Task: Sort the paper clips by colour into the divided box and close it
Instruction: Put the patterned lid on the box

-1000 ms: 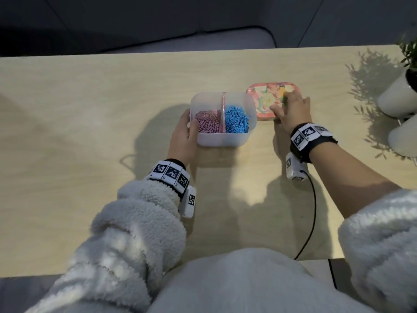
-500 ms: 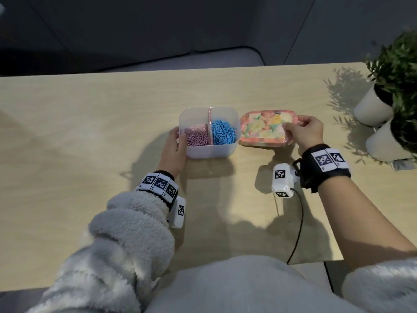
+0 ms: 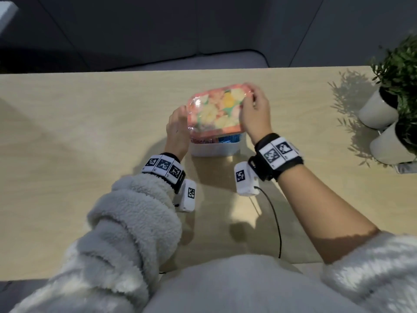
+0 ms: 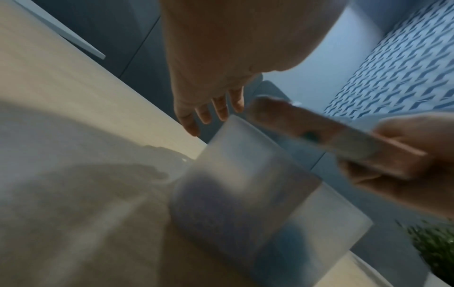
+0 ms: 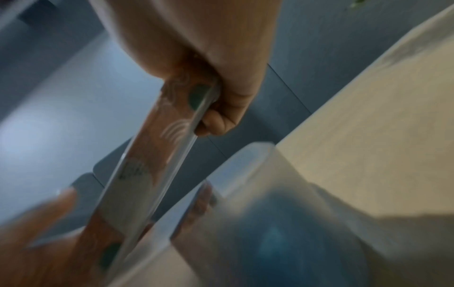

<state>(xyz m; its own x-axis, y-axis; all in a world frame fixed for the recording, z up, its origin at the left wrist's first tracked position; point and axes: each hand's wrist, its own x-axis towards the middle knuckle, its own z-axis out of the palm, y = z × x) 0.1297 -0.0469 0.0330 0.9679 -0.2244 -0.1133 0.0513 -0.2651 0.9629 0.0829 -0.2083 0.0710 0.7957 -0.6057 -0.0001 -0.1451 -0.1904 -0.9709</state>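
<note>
I see the divided box (image 3: pixel 215 149) at the desk's (image 3: pixel 67 136) centre, pink clips left, blue right. My left hand (image 3: pixel 178 129), fingers spread, steadies its 9 o'clock wall. My right hand (image 3: pixel 255 114) pinches the lid (image 3: pixel 216 110) tilted above; it looks light, stiff and slick, so edges grip best.

Floral lid (image 3: pixel 215 110) in right hand (image 3: pixel 255 114), tilted above divided box (image 3: pixel 214 149); left hand (image 3: pixel 177 129) alongside.
</note>
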